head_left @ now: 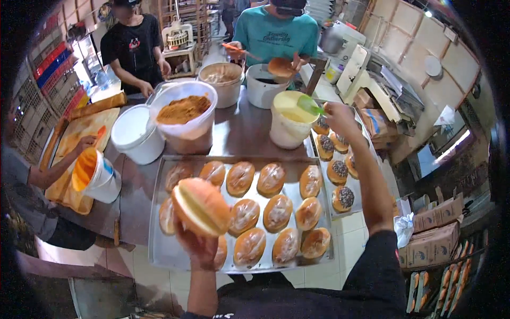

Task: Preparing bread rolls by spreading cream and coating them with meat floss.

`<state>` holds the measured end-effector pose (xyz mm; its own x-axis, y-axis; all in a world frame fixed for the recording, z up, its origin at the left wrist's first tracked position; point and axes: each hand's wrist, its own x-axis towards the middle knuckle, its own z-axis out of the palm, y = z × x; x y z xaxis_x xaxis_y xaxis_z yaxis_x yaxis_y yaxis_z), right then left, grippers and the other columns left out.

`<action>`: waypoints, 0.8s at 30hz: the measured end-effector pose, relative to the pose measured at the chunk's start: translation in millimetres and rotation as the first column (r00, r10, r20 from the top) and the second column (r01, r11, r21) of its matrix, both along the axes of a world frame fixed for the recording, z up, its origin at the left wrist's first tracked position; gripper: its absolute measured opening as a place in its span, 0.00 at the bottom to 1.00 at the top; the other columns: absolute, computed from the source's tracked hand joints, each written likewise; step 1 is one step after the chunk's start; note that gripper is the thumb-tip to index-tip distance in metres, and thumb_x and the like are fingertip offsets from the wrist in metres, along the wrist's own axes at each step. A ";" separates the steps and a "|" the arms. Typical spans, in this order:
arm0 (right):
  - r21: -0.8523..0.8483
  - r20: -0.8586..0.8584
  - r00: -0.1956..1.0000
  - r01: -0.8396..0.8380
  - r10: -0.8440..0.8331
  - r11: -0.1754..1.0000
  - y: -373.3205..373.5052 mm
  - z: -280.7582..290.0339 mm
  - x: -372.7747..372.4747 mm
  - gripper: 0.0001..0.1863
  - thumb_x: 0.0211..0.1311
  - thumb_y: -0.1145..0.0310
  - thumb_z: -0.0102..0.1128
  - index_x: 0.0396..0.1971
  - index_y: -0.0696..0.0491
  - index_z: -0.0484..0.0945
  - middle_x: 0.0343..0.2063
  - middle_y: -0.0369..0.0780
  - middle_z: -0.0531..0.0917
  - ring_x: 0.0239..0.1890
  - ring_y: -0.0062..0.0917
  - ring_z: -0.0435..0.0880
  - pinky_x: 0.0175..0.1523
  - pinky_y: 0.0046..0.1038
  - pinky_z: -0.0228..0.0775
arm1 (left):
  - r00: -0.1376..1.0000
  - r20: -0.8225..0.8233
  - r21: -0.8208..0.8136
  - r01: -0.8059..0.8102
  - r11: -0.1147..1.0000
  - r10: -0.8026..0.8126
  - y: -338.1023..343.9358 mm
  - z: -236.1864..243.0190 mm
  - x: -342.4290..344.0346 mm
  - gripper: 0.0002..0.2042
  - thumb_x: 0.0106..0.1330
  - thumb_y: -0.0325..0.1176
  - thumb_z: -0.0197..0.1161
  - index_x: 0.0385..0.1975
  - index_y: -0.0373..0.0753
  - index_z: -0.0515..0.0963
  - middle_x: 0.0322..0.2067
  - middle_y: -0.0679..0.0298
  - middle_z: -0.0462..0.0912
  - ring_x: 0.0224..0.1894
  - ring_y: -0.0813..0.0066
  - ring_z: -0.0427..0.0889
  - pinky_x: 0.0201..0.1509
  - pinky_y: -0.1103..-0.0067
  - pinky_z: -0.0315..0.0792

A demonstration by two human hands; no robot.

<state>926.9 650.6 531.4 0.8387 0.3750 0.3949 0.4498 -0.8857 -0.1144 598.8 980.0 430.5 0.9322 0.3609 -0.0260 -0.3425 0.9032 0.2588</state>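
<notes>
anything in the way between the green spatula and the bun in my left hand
The white bucket at the green spatula might be, if the spatula moves low; above the tray, nothing visible blocks the way to the bun.

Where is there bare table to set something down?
Free: the table between the brown-powder tub and cream tub, beyond the bun tray; also a smaller patch between that tray and the orange-smeared bucket. Crowded: the tray, nearly full of buns.

Bun point(210, 201), gold-brn, slit lengthwise w/ pale inside showing; held up, tilted, to L of tub point(287, 135). Spatula point(309, 106): bright grn, slanted, blade at tub's R rim. Tub: white, rnd, upright, pale-yel. cream point(294, 116) inside, below rim.
</notes>
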 end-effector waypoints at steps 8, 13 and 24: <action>-0.404 -0.161 0.987 -0.073 0.008 0.912 71.2 -120.3 177.6 0.10 0.48 0.68 0.60 0.29 0.56 0.85 0.31 0.50 0.86 0.33 0.45 0.86 0.40 0.43 0.77 | 1.000 -0.016 0.049 0.008 0.999 -0.007 -13.4 -42.3 5.7 0.36 0.69 0.60 0.47 0.71 0.46 0.53 0.68 0.49 0.59 0.65 0.43 0.66 0.61 0.44 0.67; 0.007 -0.474 0.778 -0.465 0.413 0.885 60.6 -95.1 189.6 0.10 0.48 0.69 0.61 0.27 0.61 0.82 0.17 0.41 0.79 0.21 0.28 0.78 0.29 0.33 0.70 | 0.970 -0.242 -0.002 -0.036 0.999 0.034 -20.9 -33.9 -2.8 0.35 0.70 0.57 0.42 0.70 0.40 0.54 0.66 0.46 0.63 0.61 0.43 0.71 0.53 0.47 0.75; 0.741 -0.488 0.625 -0.074 0.610 0.668 20.5 -5.8 -105.7 0.09 0.69 0.68 0.55 0.35 0.58 0.79 0.19 0.29 0.73 0.21 0.10 0.70 0.24 0.15 0.59 | 0.956 -0.104 0.034 0.280 0.959 -0.275 -23.0 -11.6 33.4 0.35 0.70 0.60 0.43 0.65 0.36 0.63 0.58 0.48 0.74 0.57 0.47 0.76 0.64 0.54 0.69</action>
